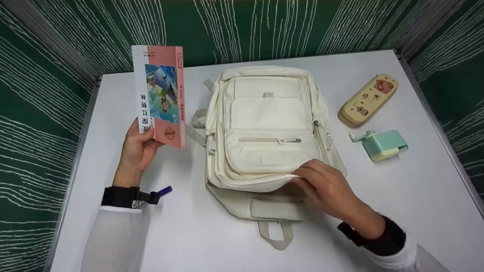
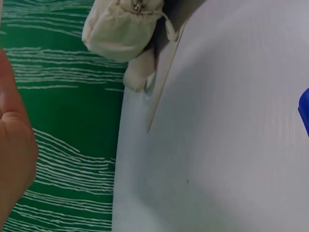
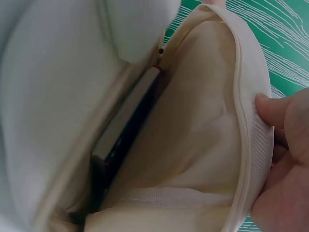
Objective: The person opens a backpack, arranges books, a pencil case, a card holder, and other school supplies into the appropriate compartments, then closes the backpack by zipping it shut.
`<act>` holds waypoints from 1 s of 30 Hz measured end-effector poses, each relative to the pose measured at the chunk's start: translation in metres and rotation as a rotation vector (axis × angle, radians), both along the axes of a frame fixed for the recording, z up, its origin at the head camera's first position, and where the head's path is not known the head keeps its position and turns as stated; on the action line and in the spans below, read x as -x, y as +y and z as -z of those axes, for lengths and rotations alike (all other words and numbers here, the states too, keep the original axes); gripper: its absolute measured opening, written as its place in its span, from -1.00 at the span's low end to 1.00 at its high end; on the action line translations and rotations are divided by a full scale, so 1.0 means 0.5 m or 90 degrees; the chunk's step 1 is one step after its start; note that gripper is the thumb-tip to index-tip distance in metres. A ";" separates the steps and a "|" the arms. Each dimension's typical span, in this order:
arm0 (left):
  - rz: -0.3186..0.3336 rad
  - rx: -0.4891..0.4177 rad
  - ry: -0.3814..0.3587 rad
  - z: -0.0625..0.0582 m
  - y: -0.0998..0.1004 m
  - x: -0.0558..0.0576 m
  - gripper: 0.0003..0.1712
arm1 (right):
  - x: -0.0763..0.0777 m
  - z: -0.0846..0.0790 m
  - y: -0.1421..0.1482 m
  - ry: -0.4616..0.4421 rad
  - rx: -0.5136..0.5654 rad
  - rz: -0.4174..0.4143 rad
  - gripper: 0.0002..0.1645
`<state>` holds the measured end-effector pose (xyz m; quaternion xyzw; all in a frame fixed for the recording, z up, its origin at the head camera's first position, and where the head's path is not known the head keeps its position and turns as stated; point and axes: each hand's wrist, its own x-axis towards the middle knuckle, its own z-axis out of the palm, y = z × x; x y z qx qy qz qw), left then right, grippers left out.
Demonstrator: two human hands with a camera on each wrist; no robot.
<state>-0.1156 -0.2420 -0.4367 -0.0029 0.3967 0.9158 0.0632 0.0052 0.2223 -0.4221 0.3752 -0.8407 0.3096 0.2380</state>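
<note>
A cream backpack (image 1: 270, 113) lies on the table with its main compartment unzipped toward the person. My right hand (image 1: 327, 189) pinches the rim of that opening and lifts it. Seen from the right wrist, thumb and fingers of the right hand (image 3: 285, 159) grip the zippered edge, and a dark-covered book-like thing (image 3: 128, 125) stands inside against the back panel. Left of the backpack, my left hand (image 1: 138, 149) holds up a pink and white paperback book (image 1: 162, 98) by its lower end. Only part of the left hand (image 2: 14, 154) shows in the left wrist view.
To the right of the backpack lie a cream pencil case (image 1: 368, 100) with animal pictures and a mint-green crank pencil sharpener (image 1: 385, 145). A small blue item (image 1: 165, 190) shows beside the left wrist. Green walls with white lines stand behind the white table (image 1: 181, 234).
</note>
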 end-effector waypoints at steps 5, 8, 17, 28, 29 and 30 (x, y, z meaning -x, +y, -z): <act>0.114 0.024 0.086 -0.020 0.002 -0.030 -0.44 | 0.015 -0.023 0.000 0.007 0.025 0.009 -0.66; 0.191 0.048 0.117 -0.031 0.005 -0.043 -0.45 | 0.023 -0.036 -0.001 0.010 0.043 0.014 -0.66; 0.384 0.193 0.214 -0.044 0.023 -0.058 -0.36 | 0.044 -0.073 -0.004 -0.039 0.112 0.025 -0.86; 0.567 0.337 0.243 -0.033 0.068 -0.084 -0.39 | 0.070 -0.100 -0.027 0.005 0.222 0.013 -0.80; 0.575 0.357 0.237 -0.030 0.074 -0.087 -0.41 | 0.071 -0.101 -0.027 0.006 0.226 0.014 -0.80; 0.581 0.375 0.226 -0.026 0.081 -0.091 -0.43 | 0.071 -0.102 -0.027 0.008 0.230 0.015 -0.80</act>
